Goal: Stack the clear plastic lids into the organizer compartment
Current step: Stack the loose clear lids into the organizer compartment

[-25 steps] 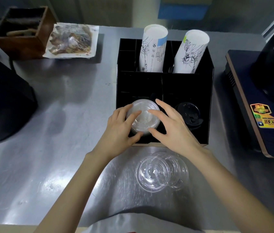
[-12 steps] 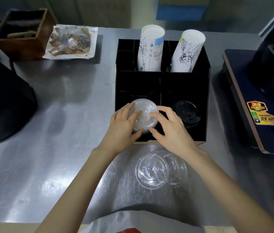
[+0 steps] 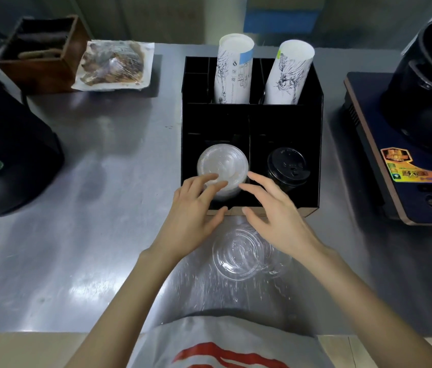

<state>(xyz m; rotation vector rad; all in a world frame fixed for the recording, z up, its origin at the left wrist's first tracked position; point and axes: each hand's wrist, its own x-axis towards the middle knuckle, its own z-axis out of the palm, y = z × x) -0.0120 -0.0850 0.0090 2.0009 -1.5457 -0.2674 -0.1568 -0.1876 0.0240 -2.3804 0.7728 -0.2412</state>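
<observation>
Both hands are pulling back toward the person from the stack of clear lids (image 3: 222,168), which they were clasping a moment ago and which is now sitting on its own in the front left compartment of the black organizer (image 3: 313,144). The left hand (image 3: 196,211) is hovering with fingers spread and loose, its fingertips still overlapping the near edge of the stack, though whether they are touching it is hard to tell. The right hand (image 3: 275,216) is hanging open and empty just right of the stack, over the front lip of the organizer. More clear lids (image 3: 238,254) are lying overlapped on the steel counter (image 3: 103,208) just in front of the organizer, partly under the right wrist. Black lids (image 3: 286,166) are sitting in the front right compartment, and two paper cup stacks (image 3: 233,70) are leaning out of the rear compartments. A wooden box (image 3: 42,51) and a wrapped tray (image 3: 114,65) are resting at the far left of the counter.
</observation>
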